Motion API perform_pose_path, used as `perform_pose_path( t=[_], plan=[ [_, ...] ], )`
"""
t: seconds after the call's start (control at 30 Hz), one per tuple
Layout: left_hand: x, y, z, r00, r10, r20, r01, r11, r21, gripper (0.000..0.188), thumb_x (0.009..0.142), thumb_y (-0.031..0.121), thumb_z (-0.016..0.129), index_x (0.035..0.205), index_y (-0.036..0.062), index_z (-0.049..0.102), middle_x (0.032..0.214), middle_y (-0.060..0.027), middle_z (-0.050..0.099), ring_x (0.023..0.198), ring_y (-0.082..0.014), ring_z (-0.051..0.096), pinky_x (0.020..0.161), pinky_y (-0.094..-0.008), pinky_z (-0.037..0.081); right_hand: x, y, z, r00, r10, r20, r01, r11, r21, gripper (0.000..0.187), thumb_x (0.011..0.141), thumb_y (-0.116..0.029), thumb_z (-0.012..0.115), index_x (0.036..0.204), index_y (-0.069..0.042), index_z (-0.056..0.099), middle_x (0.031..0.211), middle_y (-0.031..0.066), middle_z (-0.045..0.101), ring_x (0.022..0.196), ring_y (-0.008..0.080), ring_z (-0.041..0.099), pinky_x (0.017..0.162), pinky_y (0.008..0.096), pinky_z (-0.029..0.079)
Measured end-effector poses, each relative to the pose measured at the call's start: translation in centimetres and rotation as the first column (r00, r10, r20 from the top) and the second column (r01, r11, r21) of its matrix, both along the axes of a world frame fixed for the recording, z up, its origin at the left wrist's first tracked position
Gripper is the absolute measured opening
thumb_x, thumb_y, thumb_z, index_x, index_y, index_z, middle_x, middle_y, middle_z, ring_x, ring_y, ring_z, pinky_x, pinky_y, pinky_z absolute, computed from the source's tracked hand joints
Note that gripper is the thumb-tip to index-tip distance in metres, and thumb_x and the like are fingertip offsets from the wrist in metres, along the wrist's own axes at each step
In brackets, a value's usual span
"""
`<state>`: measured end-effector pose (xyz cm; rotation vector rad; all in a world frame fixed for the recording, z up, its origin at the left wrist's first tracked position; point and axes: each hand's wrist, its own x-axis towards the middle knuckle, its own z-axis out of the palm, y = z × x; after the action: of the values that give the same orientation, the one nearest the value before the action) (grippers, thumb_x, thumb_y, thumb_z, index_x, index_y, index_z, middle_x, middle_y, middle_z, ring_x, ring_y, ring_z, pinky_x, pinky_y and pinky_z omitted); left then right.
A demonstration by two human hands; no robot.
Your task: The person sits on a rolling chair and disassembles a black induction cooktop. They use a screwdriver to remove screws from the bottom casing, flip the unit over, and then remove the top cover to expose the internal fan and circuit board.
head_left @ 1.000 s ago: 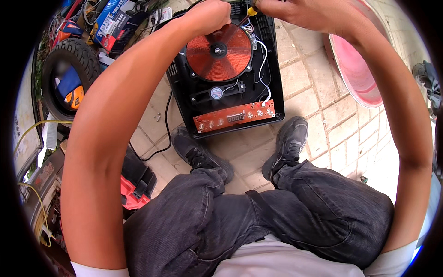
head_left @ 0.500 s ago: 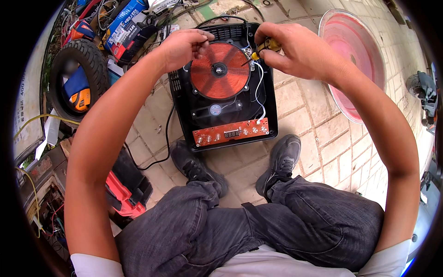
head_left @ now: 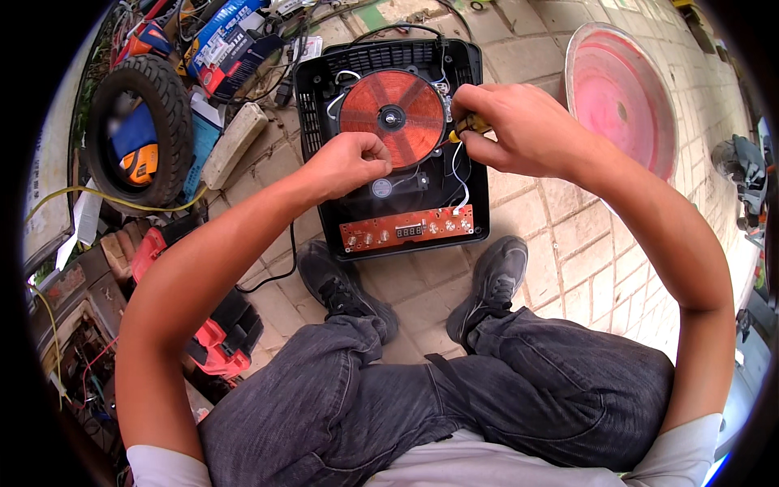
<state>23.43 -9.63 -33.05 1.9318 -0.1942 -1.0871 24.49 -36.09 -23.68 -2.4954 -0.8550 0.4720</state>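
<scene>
— Head view: where is the opened cooker [head_left: 389, 146]?

— On the paved floor [head_left: 568, 235], just ahead of the shoes. Its copper coil [head_left: 392, 116] lies bare, with the orange circuit strip [head_left: 406, 232] near the feet.

— And the hands?

— Left hand [head_left: 345, 162] rests curled at the coil's lower edge, fingers pressed together. Right hand [head_left: 511, 130] has its fingers pinching a yellow-handled screwdriver [head_left: 469, 126] beside the coil.

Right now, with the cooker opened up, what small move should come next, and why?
Probably steady the copper coil with the left hand, which already rests on its lower edge, while the right hand works the yellow-handled screwdriver at the coil's right rim.
</scene>
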Motion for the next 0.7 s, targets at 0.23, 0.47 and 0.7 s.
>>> perform_pose_path(
  t=[0.23, 0.47, 0.7],
  plan=[
    [0.7, -4.6, -1.0, 0.881, -0.222, 0.417, 0.188, 0.974, 0.123, 0.023, 0.082, 0.013, 0.066, 0.102, 0.0025, 0.066, 0.078, -0.0177, 0.065, 0.074, -0.0296, 0.065, 0.069, -0.0388, 0.05, -0.2, 0.1, -0.2, 1.0, 0.0, -0.015, -0.001, 0.999, -0.05, 0.027, 0.083, -0.026, 0.061, 0.097, -0.003, 0.057, 0.087, 0.0171, 0.067, 0.083, 0.0381, 0.064, 0.07, 0.0481, 0.05],
    [0.6, -5.7, -1.6, 0.808, -0.344, 0.479, 0.332, 0.937, 0.112, 0.029, 0.081, 0.011, 0.062, 0.109, 0.008, 0.065, 0.083, -0.0201, 0.065, 0.081, -0.0409, 0.062, 0.071, -0.0452, 0.049, -0.7, -0.1, -0.2, 1.0, -0.015, -0.01, 0.015, 0.997, -0.071, 0.027, 0.083, -0.026, 0.061, 0.097, -0.003, 0.057, 0.088, 0.0169, 0.067, 0.085, 0.0378, 0.064, 0.073, 0.0472, 0.051],
    [0.7, -5.6, -1.8, 0.797, -0.354, 0.489, 0.346, 0.932, 0.11, 0.026, 0.081, 0.01, 0.06, 0.106, 0.0074, 0.065, 0.082, -0.0207, 0.064, 0.08, -0.0412, 0.061, 0.07, -0.0469, 0.048, -1.6, 1.0, -0.1, 0.993, -0.019, 0.114, 0.035, 0.99, -0.134, 0.027, 0.083, -0.027, 0.062, 0.093, -0.003, 0.056, 0.077, 0.0175, 0.067, 0.073, 0.0399, 0.065, 0.065, 0.0485, 0.052]
  ],
)
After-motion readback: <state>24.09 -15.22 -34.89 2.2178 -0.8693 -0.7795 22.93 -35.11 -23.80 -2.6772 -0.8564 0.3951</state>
